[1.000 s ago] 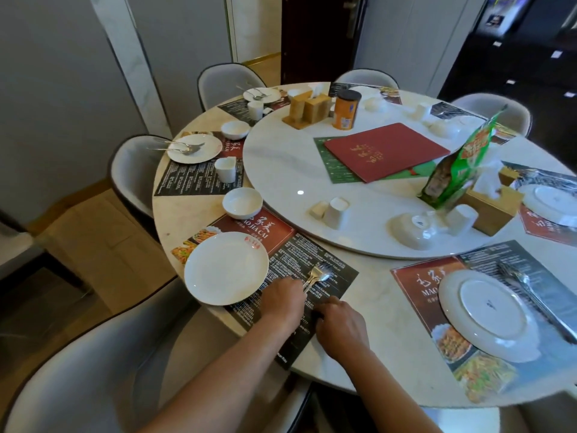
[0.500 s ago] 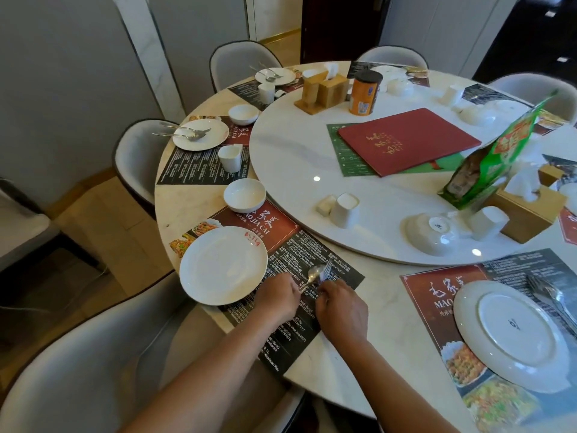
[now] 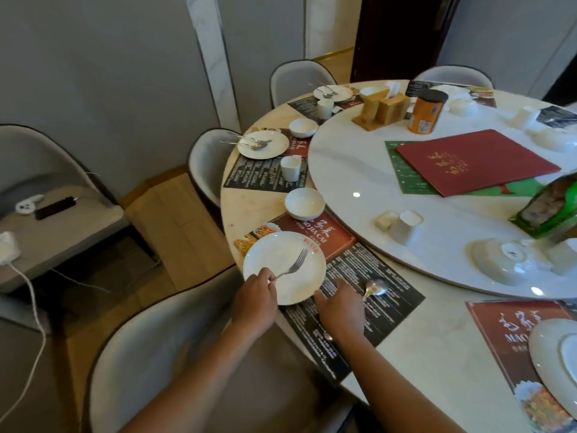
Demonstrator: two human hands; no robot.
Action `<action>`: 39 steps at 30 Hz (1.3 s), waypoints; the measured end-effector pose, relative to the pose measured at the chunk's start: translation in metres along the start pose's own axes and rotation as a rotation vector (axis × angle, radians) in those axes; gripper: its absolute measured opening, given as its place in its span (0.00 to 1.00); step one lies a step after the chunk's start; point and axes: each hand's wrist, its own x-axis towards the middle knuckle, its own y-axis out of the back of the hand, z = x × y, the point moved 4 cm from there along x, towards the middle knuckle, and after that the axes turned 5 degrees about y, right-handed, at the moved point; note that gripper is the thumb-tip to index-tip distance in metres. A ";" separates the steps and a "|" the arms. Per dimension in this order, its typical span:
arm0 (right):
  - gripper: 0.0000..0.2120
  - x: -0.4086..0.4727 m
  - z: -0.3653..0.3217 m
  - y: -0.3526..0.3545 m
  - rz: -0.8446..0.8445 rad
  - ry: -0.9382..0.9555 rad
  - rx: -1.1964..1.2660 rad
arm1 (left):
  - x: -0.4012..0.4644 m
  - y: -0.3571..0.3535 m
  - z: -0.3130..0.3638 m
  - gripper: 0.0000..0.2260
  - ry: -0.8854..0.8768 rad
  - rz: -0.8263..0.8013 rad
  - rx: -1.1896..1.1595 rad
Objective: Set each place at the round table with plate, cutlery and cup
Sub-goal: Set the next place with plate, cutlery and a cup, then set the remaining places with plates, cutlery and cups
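plate (image 3: 282,270) beside bowl (image 3: 304,203), spoon (image 3: 374,289)

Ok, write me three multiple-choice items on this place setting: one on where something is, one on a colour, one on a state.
1. Where does the spoon lie?
A. on the dark placemat
B. in the bowl
C. on the turntable

2. What colour is the menu cover on the turntable?
A. blue
B. red
C. yellow

3. What is the left hand doing?
A. resting flat on the chair
B. lifting a cup
C. pinching the fork by its handle over the plate

Answers: 1 A, the spoon lies on the mat just beside the right hand. 2 B, the cover is dark red with gold lettering. 3 C, the fingers close on the handle end while the tines lie over the plate.
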 end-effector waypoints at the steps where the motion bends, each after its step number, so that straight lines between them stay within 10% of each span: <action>1: 0.23 0.000 -0.004 -0.007 -0.017 -0.020 0.013 | 0.004 0.004 -0.013 0.05 0.023 0.009 0.006; 25: 0.33 0.005 -0.015 -0.040 -0.062 -0.086 -0.018 | 0.039 0.022 -0.067 0.16 0.015 0.009 0.079; 39: 0.10 -0.028 0.039 0.038 0.208 -0.009 -0.331 | -0.037 -0.014 0.049 0.12 -0.389 0.016 0.189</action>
